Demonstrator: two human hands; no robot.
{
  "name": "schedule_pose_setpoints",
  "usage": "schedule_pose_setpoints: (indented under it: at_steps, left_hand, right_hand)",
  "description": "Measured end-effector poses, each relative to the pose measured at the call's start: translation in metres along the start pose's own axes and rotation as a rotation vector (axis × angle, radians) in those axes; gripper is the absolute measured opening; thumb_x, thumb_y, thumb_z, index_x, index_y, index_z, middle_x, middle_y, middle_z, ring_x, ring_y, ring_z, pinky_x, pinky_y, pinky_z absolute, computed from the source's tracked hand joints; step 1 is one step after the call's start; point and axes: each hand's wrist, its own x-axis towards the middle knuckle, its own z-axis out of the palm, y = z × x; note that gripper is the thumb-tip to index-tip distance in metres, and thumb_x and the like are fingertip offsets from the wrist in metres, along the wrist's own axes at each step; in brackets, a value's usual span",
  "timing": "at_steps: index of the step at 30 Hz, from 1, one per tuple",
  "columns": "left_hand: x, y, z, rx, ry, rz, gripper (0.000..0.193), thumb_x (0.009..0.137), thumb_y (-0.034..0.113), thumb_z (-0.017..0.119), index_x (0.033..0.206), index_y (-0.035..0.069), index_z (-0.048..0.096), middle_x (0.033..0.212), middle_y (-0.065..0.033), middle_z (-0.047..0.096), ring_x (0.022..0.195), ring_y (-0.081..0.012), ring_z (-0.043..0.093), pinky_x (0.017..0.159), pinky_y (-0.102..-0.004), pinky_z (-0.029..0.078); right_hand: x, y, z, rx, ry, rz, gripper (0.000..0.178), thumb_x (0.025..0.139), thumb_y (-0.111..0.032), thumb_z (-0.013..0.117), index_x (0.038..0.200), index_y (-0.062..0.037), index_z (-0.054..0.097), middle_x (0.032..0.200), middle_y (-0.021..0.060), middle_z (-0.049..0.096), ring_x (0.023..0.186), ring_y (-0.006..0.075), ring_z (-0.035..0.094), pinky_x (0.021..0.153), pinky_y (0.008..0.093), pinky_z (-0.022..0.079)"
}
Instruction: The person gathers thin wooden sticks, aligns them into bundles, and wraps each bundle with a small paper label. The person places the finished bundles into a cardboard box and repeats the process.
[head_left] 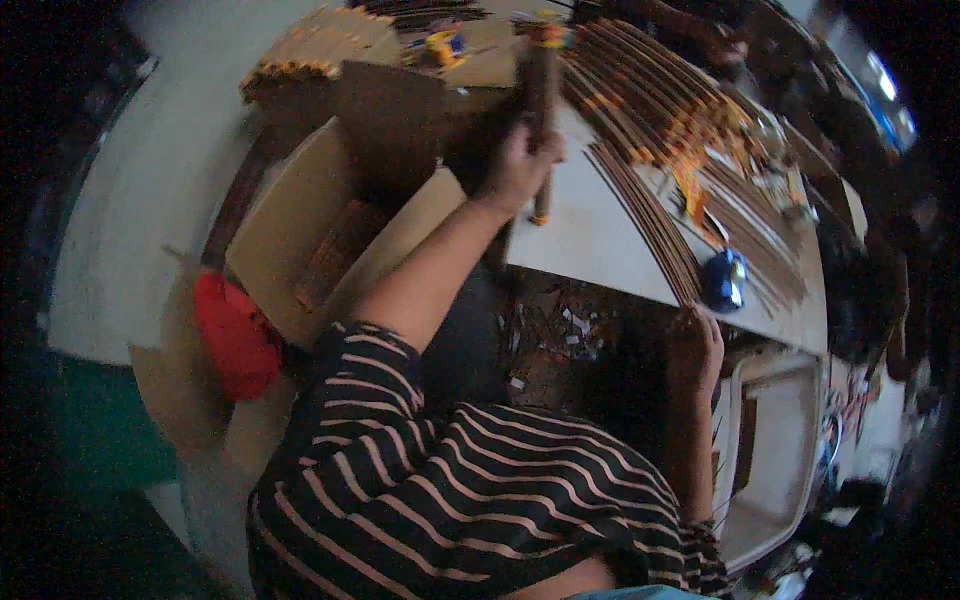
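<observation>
My left hand [523, 168] is raised over the left edge of the white table [570, 235], closed around a long brown stick bundle [543, 88] held upright. Yellow and red show at the bundle's top, which is blurred. At the table's front edge my right hand [702, 345] has its fingers closed at the near ends of some thin brown sticks [645, 218], which lie slantwise on the table. Beside those fingers sits a shiny blue wrapped thing [724, 280]; its kind is unclear.
An open cardboard box [290, 215] stands at the left, with brown bundles [345, 245] inside. More stick bundles [650, 90] with orange-yellow ends cover the table's far side. A red bag [235, 335] is at lower left, a white tub [780, 450] below the table's right end.
</observation>
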Motion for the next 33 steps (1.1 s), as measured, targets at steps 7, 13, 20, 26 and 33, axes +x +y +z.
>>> schedule_pose_setpoints:
  at_steps: [7,13,20,26,33]
  left_hand:
    - [0.038,0.072,-0.088,0.351,0.116,0.496,0.034,0.083,0.034,0.056,0.097,0.004,0.053,0.077,-0.0038,0.056,0.070,-0.0134,0.053,0.065,-0.0282,0.044]
    - [-0.015,0.067,-0.260,0.930,0.258,-0.260,0.039,0.081,0.038,0.056,0.094,0.001,0.057,0.078,-0.0091,0.058,0.076,-0.0184,0.055,0.072,-0.0323,0.043]
    - [-0.110,-0.059,-0.401,1.082,0.089,-0.723,0.031,0.080,0.029,0.057,0.093,0.001,0.055,0.080,-0.0128,0.056,0.074,-0.0236,0.054,0.065,-0.0367,0.042]
    - [-0.136,-0.102,-0.409,1.141,-0.062,-0.952,0.039,0.077,0.017,0.054,0.111,-0.001,0.047,0.108,-0.0220,0.052,0.102,-0.0330,0.051,0.083,-0.0394,0.041]
    - [-0.174,-0.156,-0.426,1.249,-0.216,-1.192,0.051,0.079,0.010,0.049,0.128,0.003,0.036,0.128,-0.0199,0.039,0.116,-0.0307,0.041,0.093,-0.0387,0.036]
  right_hand:
    - [-0.002,0.004,0.012,-0.003,-0.144,0.021,0.009,0.084,-0.010,0.054,0.086,-0.0024,0.057,0.076,0.0048,0.057,0.069,0.0113,0.052,0.062,0.0221,0.043]
    - [-0.001,0.027,0.010,-1.316,-0.250,-0.738,0.013,0.077,-0.002,0.052,0.088,0.0027,0.054,0.084,0.0119,0.056,0.076,0.0276,0.053,0.068,0.0339,0.045]
    - [-0.003,0.032,0.065,-1.437,-0.346,-0.735,0.009,0.077,-0.003,0.052,0.085,0.0018,0.053,0.079,0.0123,0.054,0.074,0.0260,0.052,0.066,0.0331,0.043]
    - [0.002,0.036,0.082,-1.255,-0.352,-0.455,0.006,0.080,-0.006,0.051,0.080,-0.0009,0.053,0.074,0.0064,0.051,0.067,0.0187,0.049,0.060,0.0285,0.042]
    - [-0.001,0.045,0.102,-0.708,-0.139,0.009,0.012,0.085,-0.012,0.050,0.081,-0.0013,0.055,0.072,0.0035,0.048,0.065,0.0117,0.045,0.057,0.0250,0.039]
